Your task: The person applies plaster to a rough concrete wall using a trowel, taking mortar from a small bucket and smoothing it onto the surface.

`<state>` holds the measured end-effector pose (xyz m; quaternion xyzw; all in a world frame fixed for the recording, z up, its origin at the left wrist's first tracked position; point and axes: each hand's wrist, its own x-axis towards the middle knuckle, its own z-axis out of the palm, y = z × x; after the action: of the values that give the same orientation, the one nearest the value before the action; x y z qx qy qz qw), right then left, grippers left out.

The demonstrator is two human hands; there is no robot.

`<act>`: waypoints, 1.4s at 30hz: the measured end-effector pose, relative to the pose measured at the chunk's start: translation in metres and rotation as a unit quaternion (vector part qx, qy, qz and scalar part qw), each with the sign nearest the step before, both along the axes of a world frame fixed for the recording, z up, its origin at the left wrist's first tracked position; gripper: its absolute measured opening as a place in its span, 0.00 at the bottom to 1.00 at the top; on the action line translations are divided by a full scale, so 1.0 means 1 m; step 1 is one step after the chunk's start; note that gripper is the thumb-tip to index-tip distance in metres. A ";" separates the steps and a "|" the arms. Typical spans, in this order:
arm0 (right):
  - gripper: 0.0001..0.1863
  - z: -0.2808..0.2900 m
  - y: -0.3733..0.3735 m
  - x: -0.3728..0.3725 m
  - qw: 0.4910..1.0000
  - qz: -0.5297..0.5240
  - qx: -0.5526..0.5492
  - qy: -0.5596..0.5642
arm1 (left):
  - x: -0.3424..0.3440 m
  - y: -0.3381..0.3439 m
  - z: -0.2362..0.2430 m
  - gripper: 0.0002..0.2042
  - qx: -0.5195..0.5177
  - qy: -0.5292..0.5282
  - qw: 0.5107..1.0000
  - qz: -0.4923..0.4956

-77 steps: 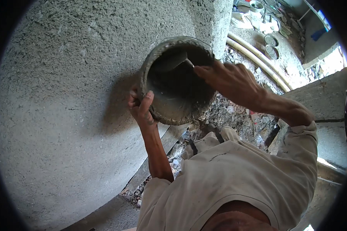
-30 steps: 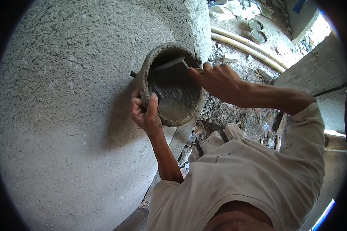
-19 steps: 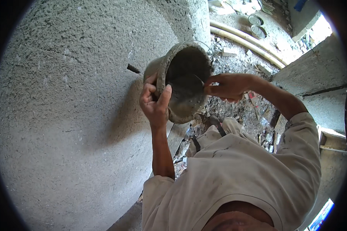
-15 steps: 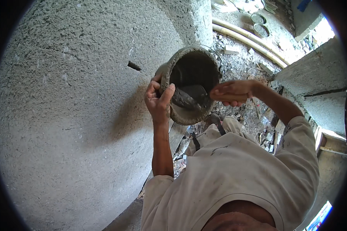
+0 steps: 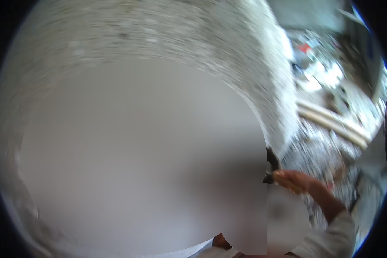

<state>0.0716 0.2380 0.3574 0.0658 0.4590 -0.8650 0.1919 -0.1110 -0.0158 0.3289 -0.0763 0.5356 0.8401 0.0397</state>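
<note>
A large smooth blurred patch covers much of the picture, hiding my left hand and most of the mortar bucket. Only a dark sliver of the bucket (image 5: 271,158) shows at the patch's right edge. Just right of it is my right hand (image 5: 293,179), smeared by motion, its fingers closed on what looks like the trowel's tan handle. The trowel's blade cannot be made out. Around the patch rises the rough grey cement wall (image 5: 167,30), streaked by blur.
At the right, two pale bamboo poles (image 5: 331,122) lie on rubble-strewn ground. Beyond them are scattered white debris (image 5: 314,77) and a small red item (image 5: 304,48). A grey concrete edge (image 5: 372,150) runs along the far right.
The view has swung, so my right hand, bucket and poles now appear farther right and lower. The picture has blurred, and my left hand, seen gripping the bucket's rim before, is now hidden.
</note>
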 end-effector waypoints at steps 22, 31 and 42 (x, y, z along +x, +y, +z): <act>0.24 0.000 -0.027 -0.012 0.998 -0.001 0.000 -0.059 | -0.017 -0.046 -0.014 0.11 0.163 0.066 0.984 -0.028; 0.19 0.002 -0.008 -0.028 0.961 0.062 -0.271 0.000 | 0.001 -0.039 -0.013 0.21 0.208 0.002 0.973 -0.105; 0.27 0.253 0.083 -0.023 0.746 -0.486 0.069 0.451 | 0.021 -0.057 -0.063 0.23 0.155 -0.025 0.982 -0.105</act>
<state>0.0490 0.3211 0.6104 -0.1047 0.4566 -0.7360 -0.4887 -0.0901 -0.0733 0.2660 -0.0334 0.4025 0.9021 0.1519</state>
